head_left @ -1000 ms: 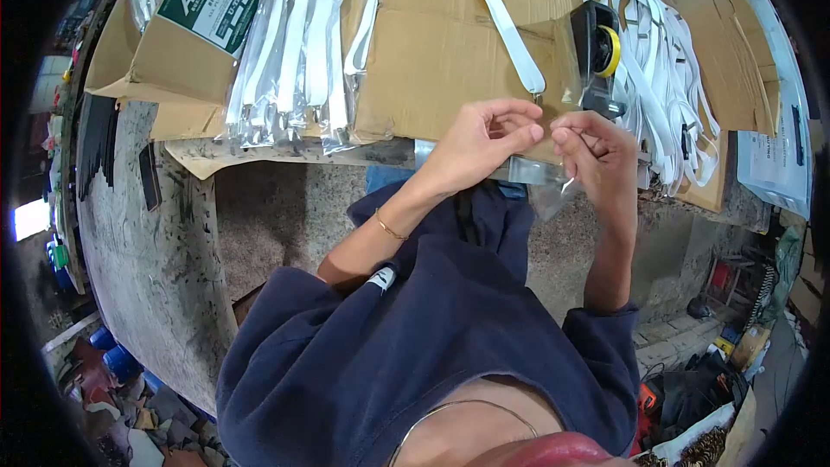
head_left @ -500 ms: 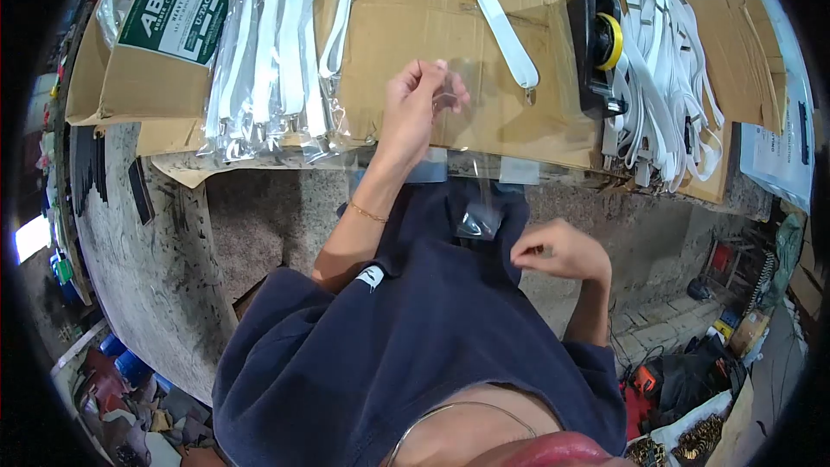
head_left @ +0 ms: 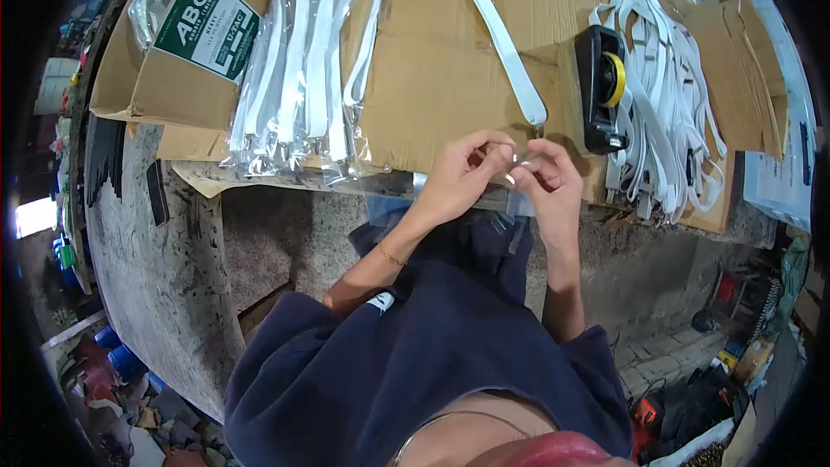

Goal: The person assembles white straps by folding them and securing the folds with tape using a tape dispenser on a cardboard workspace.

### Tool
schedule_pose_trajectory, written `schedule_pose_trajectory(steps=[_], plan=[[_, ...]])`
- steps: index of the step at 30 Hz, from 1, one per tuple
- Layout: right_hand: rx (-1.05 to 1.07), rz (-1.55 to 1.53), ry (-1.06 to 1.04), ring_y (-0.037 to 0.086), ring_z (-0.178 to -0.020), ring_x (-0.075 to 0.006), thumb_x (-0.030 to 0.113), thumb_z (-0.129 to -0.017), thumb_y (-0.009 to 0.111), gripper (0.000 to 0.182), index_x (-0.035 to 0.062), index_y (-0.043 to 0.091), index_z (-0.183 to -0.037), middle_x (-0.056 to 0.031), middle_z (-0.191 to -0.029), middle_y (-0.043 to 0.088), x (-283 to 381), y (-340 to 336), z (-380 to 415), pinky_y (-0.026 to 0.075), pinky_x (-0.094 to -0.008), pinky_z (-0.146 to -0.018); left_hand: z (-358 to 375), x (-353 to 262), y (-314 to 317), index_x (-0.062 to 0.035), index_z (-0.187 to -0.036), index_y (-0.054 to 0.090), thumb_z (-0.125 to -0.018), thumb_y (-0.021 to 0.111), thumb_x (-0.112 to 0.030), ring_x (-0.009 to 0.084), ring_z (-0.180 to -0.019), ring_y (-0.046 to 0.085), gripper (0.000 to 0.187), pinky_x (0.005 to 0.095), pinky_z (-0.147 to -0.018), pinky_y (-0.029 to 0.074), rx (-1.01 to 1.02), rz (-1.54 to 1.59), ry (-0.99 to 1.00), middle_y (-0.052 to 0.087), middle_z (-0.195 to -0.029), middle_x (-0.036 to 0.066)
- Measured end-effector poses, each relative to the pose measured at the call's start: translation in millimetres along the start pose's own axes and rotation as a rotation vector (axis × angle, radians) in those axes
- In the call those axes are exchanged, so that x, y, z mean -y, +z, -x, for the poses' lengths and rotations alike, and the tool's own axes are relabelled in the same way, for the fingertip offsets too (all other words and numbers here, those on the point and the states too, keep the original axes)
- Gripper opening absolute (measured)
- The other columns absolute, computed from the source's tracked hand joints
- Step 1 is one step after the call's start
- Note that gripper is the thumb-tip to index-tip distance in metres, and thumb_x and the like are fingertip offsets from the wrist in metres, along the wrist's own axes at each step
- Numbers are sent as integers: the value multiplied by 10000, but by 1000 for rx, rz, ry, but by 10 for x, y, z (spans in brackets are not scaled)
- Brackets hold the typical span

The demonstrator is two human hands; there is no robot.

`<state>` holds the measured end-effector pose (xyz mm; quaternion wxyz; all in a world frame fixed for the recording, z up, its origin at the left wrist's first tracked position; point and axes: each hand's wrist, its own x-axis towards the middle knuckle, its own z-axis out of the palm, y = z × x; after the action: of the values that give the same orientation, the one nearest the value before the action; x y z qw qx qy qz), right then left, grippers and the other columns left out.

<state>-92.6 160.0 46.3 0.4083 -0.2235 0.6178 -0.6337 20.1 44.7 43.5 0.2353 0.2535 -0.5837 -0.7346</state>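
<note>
My left hand is at the table's front edge, with thumb and fingers pinched on the top of a clear plastic bag. Close beside it, my right hand also pinches at the bag's top, fingers curled. The bag hangs between and below the hands and is hard to make out against the background. Just beyond the fingertips lies a single white strap with a metal clip at its near end. Right of it stands a black tape dispenser with a yellow-cored roll.
Several white straps in clear bags lie at the left. A heap of loose white straps is at the right. An open carton with a green ABC label stands at the far left, and another cardboard box at the far right.
My right hand has come up from my lap to meet the left at the bag's top. My left hand has moved right and nearer to me; the view has shifted slightly.
</note>
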Motion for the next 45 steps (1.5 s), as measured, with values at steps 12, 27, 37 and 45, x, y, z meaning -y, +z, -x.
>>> schedule_pose_trajectory(steps=[12,27,37,45], plan=[[11,90,8,611,-725,-92,-48,-792,696,574,12,408,-1285,-62,-784,668,-27,85,55,490,-224,-685,-40,128,-74,28,-1070,595,-838,696,-46,78,-719,610,264,218,-644,498,-68,65,-12,674,-824,55],[49,7,0,623,-733,-102,-56,-797,692,585,2,395,-1298,-75,-789,677,-130,161,10,500,-229,-696,86,211,-41,53,-929,684,-843,690,-44,112,-737,611,130,228,-657,495,-55,276,-137,659,-815,83],[13,40,23,618,-725,-98,-66,-802,678,541,1,423,-1274,-72,-788,676,-133,148,13,499,-230,-686,75,159,-45,38,-921,701,-815,712,-44,67,-642,533,135,211,-574,433,-77,47,-112,608,-725,38],[22,1,19,623,-729,-98,-63,-803,681,546,-3,422,-1279,-78,-783,676,-148,204,-7,501,-226,-694,125,108,-186,37,-1027,664,-818,733,-81,95,-749,585,250,232,-685,469,-83,-214,-136,620,-781,25]])
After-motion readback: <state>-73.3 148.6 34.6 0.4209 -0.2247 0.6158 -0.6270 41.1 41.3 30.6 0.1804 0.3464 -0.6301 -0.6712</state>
